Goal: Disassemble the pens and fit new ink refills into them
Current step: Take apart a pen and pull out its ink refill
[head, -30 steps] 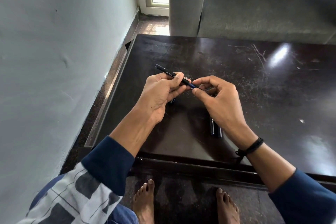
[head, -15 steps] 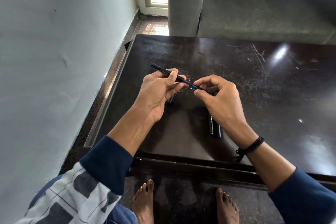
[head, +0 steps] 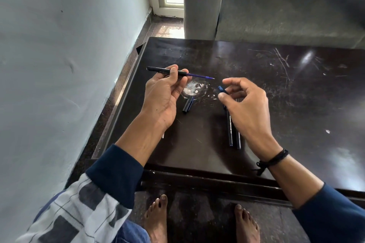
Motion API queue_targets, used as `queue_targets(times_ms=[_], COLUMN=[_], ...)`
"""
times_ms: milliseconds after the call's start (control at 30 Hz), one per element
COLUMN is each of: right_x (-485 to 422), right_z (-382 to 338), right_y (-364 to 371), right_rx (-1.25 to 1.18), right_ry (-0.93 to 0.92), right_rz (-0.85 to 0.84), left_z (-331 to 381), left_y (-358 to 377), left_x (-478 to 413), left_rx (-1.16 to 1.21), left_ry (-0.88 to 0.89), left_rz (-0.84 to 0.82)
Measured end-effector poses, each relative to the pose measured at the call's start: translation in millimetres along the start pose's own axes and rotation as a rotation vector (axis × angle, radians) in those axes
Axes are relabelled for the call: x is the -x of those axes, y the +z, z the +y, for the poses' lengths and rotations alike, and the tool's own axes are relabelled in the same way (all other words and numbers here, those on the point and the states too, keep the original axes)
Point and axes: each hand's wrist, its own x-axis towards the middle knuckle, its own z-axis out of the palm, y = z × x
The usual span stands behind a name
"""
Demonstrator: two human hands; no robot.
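My left hand [head: 165, 92] grips a black pen barrel [head: 158, 69] above the dark table [head: 276, 104]. A thin blue refill [head: 201, 76] sticks out of the barrel's right end, pointing right. My right hand [head: 246, 104] is a short way to the right of the refill's tip and pinches a small dark-blue tip piece [head: 222, 89] between thumb and fingers. A black pen cap [head: 188, 105] lies on the table between my hands. Two black pens [head: 233, 130] lie side by side under my right hand, partly hidden by it.
A pale wall runs along the left, close to the table's left edge. A grey sofa [head: 286, 6] stands behind the table. My bare feet [head: 158, 221] are on the dark floor below the table's front edge. The tabletop is scratched, with a whitish patch [head: 194, 88].
My hands have moved apart. The tip piece has come off the barrel in my right hand, and the blue refill now shows along its length. The left hand has shifted left.
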Motion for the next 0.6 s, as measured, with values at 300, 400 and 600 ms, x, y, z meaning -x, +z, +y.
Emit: queue_targets(times_ms=[300,400,600], right_x=[29.8,30.7,29.3], right_z=[0.5,1.3,2.2], right_y=[14.7,14.1,15.5], right_rx=[0.480,0.580,0.652], right_ry=[-0.406,-0.419,-0.368], right_rz=[-0.235,-0.295,-0.422], left_z=[-3.7,-4.4,-4.7], left_y=[-1.6,-1.5,-1.7], left_x=[-1.5,-1.1,-0.6], left_rx=[0.040,0.033,0.022], left_ry=[-0.020,-0.024,-0.028], left_rz=[0.008,0.003,-0.007])
